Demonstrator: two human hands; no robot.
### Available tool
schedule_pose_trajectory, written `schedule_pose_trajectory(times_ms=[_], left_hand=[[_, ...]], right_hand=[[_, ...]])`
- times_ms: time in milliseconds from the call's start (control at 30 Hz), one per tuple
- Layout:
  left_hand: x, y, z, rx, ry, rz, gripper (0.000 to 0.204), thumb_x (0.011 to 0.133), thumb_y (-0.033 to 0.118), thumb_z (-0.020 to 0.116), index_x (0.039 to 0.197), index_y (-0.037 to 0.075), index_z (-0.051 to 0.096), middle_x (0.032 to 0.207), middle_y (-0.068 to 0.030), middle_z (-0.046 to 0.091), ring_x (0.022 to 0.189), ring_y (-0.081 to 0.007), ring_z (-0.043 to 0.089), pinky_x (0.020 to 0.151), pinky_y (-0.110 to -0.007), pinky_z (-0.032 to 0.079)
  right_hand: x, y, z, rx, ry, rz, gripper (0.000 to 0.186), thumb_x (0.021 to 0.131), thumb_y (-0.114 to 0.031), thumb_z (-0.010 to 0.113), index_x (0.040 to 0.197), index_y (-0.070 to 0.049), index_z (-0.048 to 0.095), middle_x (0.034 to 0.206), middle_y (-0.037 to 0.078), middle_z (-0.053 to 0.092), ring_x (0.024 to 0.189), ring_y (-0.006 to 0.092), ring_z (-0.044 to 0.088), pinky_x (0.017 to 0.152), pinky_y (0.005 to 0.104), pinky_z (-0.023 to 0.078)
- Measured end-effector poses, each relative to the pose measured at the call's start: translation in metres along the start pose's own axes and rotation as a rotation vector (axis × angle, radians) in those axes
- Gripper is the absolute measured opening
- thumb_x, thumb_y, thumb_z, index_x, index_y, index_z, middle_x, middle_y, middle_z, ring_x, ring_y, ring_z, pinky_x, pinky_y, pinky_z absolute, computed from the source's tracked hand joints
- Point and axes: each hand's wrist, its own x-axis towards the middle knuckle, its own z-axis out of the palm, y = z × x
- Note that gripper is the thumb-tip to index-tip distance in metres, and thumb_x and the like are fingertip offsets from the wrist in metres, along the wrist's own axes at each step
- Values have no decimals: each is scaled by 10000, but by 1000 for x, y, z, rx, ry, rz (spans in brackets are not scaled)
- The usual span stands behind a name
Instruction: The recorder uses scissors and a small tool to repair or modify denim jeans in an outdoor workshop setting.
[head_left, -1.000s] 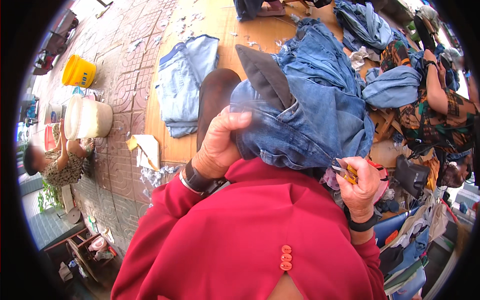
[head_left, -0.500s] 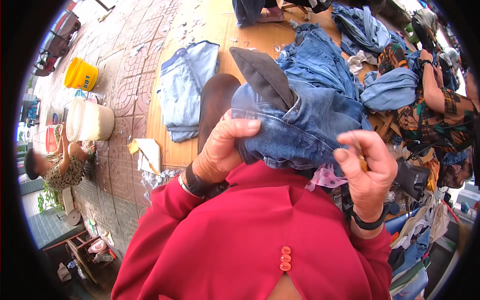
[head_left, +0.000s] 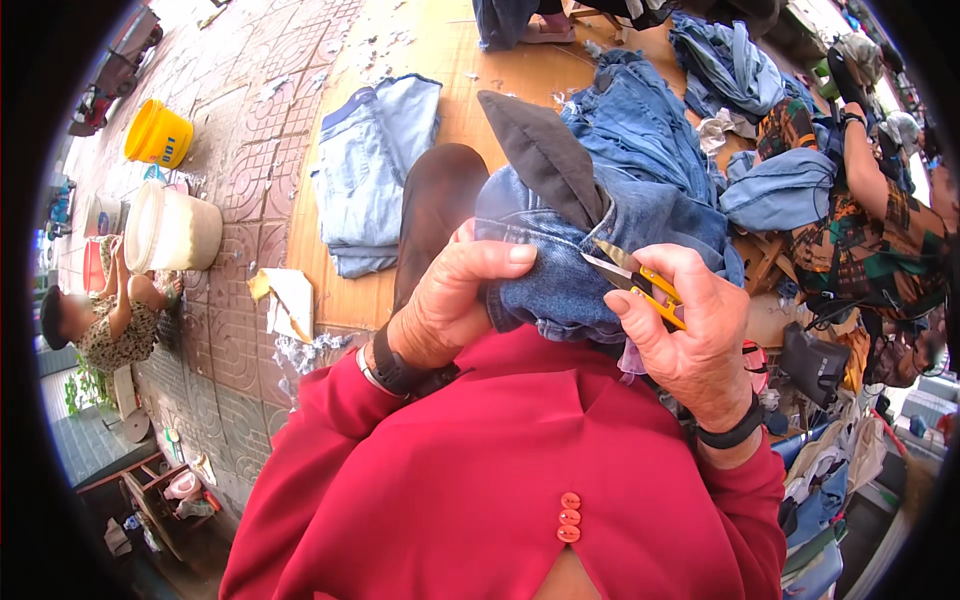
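Observation:
Across my lap lies a pair of blue jeans (head_left: 560, 265) with a dark pocket lining (head_left: 545, 158) turned out and pointing up. My left hand (head_left: 455, 290) grips the edge of the denim, thumb on top and fingers behind it. In my right hand (head_left: 695, 325) is a pair of yellow-handled thread snips (head_left: 645, 285), held between thumb and fingers. The blades are parted, and their tips lie at the seam beside the base of the pocket lining. I cannot tell whether they touch a thread.
Folded light-blue jeans (head_left: 370, 170) lie on a wooden board (head_left: 460, 60) at left. More denim (head_left: 640, 120) is heaped ahead. A person in patterned clothing (head_left: 860, 240) works at right. Another person sits far left near a white bucket (head_left: 175, 230) and a yellow bucket (head_left: 158, 133).
My right hand has moved left, bringing the thread snips from the jeans' right side to the seam by the pocket lining. My left hand keeps its hold.

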Motion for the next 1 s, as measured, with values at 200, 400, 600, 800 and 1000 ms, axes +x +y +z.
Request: schedule_pose_trajectory(times_ms=[200, 400, 600, 800, 1000], left_hand=[[1, 0, 1, -4, -18, -3, 310, 766, 60, 600, 1051, -52, 551, 981, -137, 640, 868, -219, 639, 804, -337, 518], [1, -1, 1, -22, -23, -3, 321, 768, 56, 597, 1065, -53, 541, 986, -137, 637, 872, -220, 639, 803, -335, 520], [1, -2, 0, -29, 1, 3, 328, 763, 49, 600, 1069, -51, 536, 987, -138, 635, 870, -219, 639, 809, -338, 518], [0, 0, 1, -25, -9, 0, 310, 762, 52, 600, 1049, -54, 546, 976, -138, 638, 866, -218, 639, 804, -336, 518], [-1, 0, -1, -12, -20, 4, 304, 758, 52, 601, 1038, -54, 551, 972, -140, 638, 868, -219, 638, 800, -335, 518]], right_hand=[[2, 4, 1, -58, 25, -139, 276, 715, -163, 735, 899, -41, 568, 711, 79, 584, 583, 245, 593, 521, 314, 459], [3, 4, 1, -75, 17, -159, 270, 713, -156, 735, 889, -38, 568, 702, 79, 584, 581, 244, 592, 517, 316, 455], [2, 5, 2, -5, 0, -96, 266, 713, -155, 740, 881, -47, 565, 687, 81, 587, 573, 240, 596, 507, 314, 455], [2, 3, 2, 62, -12, -29, 254, 714, -149, 744, 869, -56, 565, 672, 78, 591, 567, 236, 598, 500, 304, 453], [1, 5, 4, 101, -9, -39, 222, 722, -118, 732, 857, -55, 568, 661, 77, 589, 555, 231, 594, 496, 302, 450]])
